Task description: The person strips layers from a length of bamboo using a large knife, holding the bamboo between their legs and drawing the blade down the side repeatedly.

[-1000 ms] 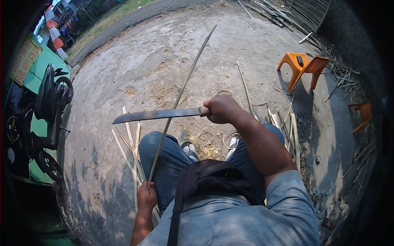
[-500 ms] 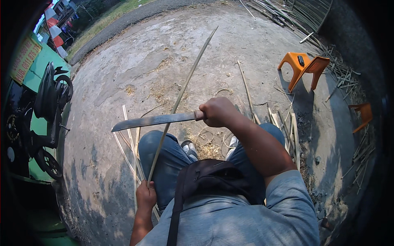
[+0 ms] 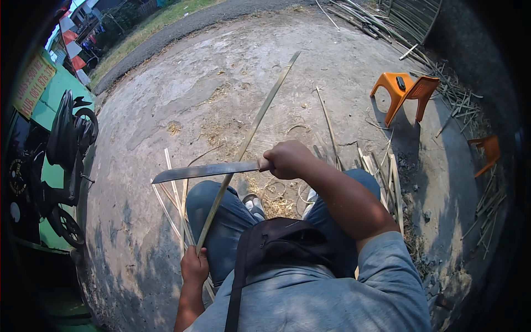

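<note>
My right hand (image 3: 287,159) grips the handle of a long steel knife (image 3: 206,171), whose blade lies crosswise, pointing left. The blade rests against a long thin bamboo strip (image 3: 257,121) that runs from near my left knee up and away over the ground. My left hand (image 3: 194,266) holds the near end of that strip beside my left thigh. I sit with both knees in blue jeans, and a black bag strap crosses my chest.
Split bamboo strips (image 3: 172,195) lie on the concrete by my left leg, more strips (image 3: 387,177) at my right. An orange plastic stool (image 3: 403,92) stands far right. A parked motorcycle (image 3: 63,160) is at left. A bamboo pile (image 3: 381,22) sits at the back.
The knife has slid down the strip toward me, its blade a little lower and nearer my knees. My left hand has kept its hold on the strip's end.
</note>
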Action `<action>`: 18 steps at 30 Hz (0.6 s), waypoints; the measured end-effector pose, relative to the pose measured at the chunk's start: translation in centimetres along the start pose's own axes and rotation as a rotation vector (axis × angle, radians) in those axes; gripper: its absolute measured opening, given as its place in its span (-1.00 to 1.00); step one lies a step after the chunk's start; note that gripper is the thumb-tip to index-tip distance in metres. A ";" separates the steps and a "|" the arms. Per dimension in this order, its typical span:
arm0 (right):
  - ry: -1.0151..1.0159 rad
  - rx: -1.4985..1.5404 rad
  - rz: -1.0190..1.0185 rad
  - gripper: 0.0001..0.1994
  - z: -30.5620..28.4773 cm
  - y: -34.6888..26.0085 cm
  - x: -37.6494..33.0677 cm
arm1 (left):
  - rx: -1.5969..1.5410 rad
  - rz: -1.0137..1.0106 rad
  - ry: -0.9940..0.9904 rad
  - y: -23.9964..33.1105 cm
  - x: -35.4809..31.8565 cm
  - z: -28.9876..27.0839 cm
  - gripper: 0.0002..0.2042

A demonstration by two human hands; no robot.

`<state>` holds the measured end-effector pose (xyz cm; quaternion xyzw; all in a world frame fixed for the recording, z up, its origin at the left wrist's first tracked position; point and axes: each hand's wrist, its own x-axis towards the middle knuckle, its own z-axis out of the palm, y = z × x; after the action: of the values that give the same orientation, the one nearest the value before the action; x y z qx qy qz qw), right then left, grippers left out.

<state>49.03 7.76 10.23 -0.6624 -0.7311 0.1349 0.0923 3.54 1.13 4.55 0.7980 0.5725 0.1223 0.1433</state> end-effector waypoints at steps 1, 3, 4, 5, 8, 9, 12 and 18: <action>0.000 0.003 0.000 -0.84 0.1 -0.3 0.1 | -0.030 0.010 0.012 0.0 0.0 0.1 -0.47; -0.022 -0.040 -0.092 -0.87 -0.4 -1.2 0.3 | -0.039 0.024 0.021 -1.1 -0.1 0.9 -0.47; -0.023 -0.038 -0.098 -0.87 -0.3 -1.2 0.6 | -0.051 0.041 0.029 -1.7 -0.2 1.2 -0.48; -0.011 -0.035 -0.060 -0.86 -0.4 -0.6 0.7 | -0.051 0.040 0.027 -1.6 -0.1 1.3 -0.48; 0.019 0.050 0.092 -0.83 -0.7 1.2 1.3 | -0.071 0.020 0.001 -1.4 -0.1 1.4 -0.49; 0.054 0.104 0.157 -0.81 -0.8 1.8 1.2 | -0.064 0.016 0.007 -1.3 -0.2 1.4 -0.49; 0.100 0.180 0.280 -0.77 -0.7 3.2 0.9 | -0.054 0.000 0.002 -1.0 -0.1 1.1 -0.49; 0.107 0.231 0.215 -0.79 -0.4 2.1 0.3 | -0.058 -0.012 -0.020 -1.0 -0.2 0.8 -0.47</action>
<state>51.13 8.25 9.86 -0.7278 -0.6299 0.1918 0.1917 2.88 1.20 3.38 0.7912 0.5720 0.1303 0.1728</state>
